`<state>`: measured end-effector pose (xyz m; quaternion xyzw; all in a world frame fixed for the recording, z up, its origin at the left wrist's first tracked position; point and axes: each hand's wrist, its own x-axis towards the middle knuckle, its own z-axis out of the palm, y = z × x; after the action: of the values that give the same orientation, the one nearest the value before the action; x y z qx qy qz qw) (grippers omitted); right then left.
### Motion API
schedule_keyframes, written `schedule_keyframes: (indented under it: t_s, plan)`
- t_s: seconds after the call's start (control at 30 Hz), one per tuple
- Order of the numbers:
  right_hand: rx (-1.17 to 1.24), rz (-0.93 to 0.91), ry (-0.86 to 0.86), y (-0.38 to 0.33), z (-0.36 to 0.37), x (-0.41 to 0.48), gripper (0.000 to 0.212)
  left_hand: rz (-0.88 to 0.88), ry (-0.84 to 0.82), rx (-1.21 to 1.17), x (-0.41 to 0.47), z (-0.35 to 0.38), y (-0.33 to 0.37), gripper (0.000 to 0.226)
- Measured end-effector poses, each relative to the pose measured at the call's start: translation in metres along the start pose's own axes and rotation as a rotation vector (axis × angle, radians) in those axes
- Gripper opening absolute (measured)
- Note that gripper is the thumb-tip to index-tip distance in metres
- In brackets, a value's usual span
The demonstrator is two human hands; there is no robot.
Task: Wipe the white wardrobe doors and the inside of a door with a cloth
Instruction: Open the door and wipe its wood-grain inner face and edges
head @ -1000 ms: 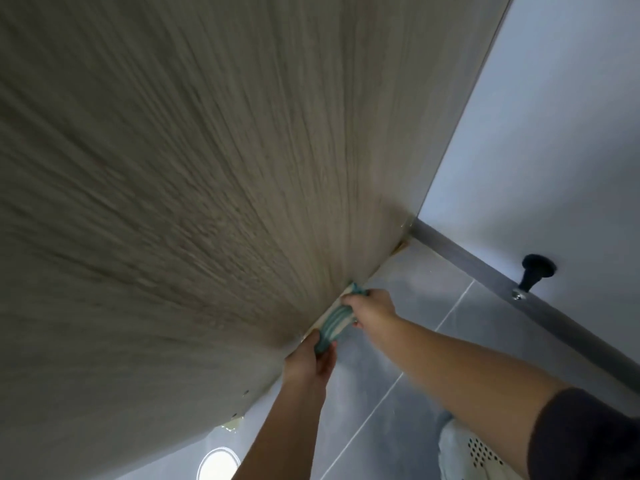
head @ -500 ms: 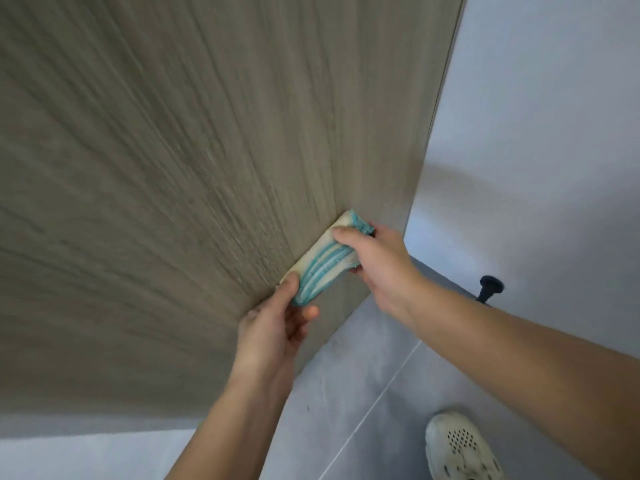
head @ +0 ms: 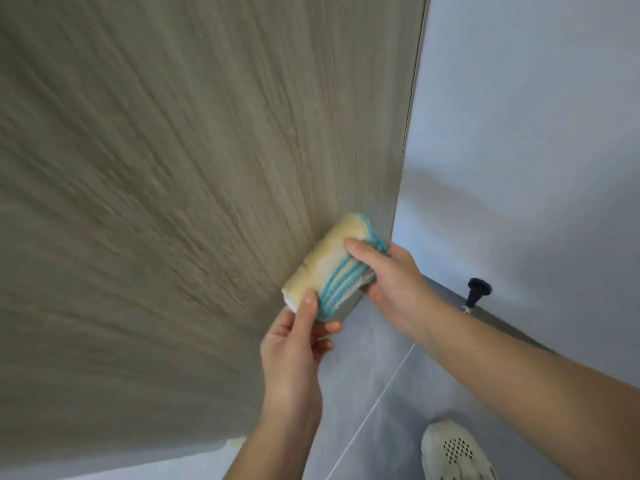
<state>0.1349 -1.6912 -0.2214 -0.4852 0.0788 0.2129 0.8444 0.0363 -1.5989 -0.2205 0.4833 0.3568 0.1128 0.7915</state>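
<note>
Cloth (head: 334, 268), folded into a thick pad, lies pressed against the grey-brown wood-grain door panel (head: 173, 202), near the panel's lower right edge. Its outer face is cream-yellow and looks fuzzy, and the side toward the camera shows turquoise and white stripes along the stacked folds. The left hand (head: 294, 355) pinches the lower end, thumb on the outer face and fingers curled beneath. The right hand (head: 391, 282) grips the upper end, with a finger laid over the striped edge. To the right stands a pale wall (head: 519, 133) with a dark doorstop (head: 478, 291) low on it. Below are grey floor tiles (head: 374, 393) and a white perforated shoe (head: 457, 452).
</note>
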Motion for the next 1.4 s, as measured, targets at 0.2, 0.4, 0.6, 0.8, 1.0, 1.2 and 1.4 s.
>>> schedule_keyframes:
  t_s: [0.2,0.4,0.6,0.8,1.0,1.2,1.4]
  plan:
    - [-0.25,0.393,0.371,0.1,-0.106,0.08,0.022,-0.439,0.141,0.034,0.083,0.008,-0.121,0.022]
    - [-0.569,0.489,0.446,0.159,-0.144,0.149,0.026,-0.634,0.236,-0.094,0.149,0.007,-0.184,0.026]
    - [-0.738,0.476,0.448,0.183,-0.136,0.177,0.036,-0.641,0.372,-0.236,0.183,0.002,-0.2,0.015]
    - [-0.696,0.373,0.478,0.172,-0.128,0.167,0.02,-0.61,0.369,-0.207,0.172,0.002,-0.188,0.013]
    - [-0.606,0.143,0.409,0.119,-0.094,0.135,0.015,-0.521,0.255,-0.13,0.136,0.012,-0.131,0.011]
    - [-0.489,-0.139,0.362,0.034,-0.034,0.087,0.009,-0.361,0.099,-0.079,0.087,0.029,-0.042,0.014]
    - [-0.3,-0.335,0.224,-0.048,0.031,0.04,0.018,-0.089,-0.052,-0.124,0.034,0.045,0.041,0.01]
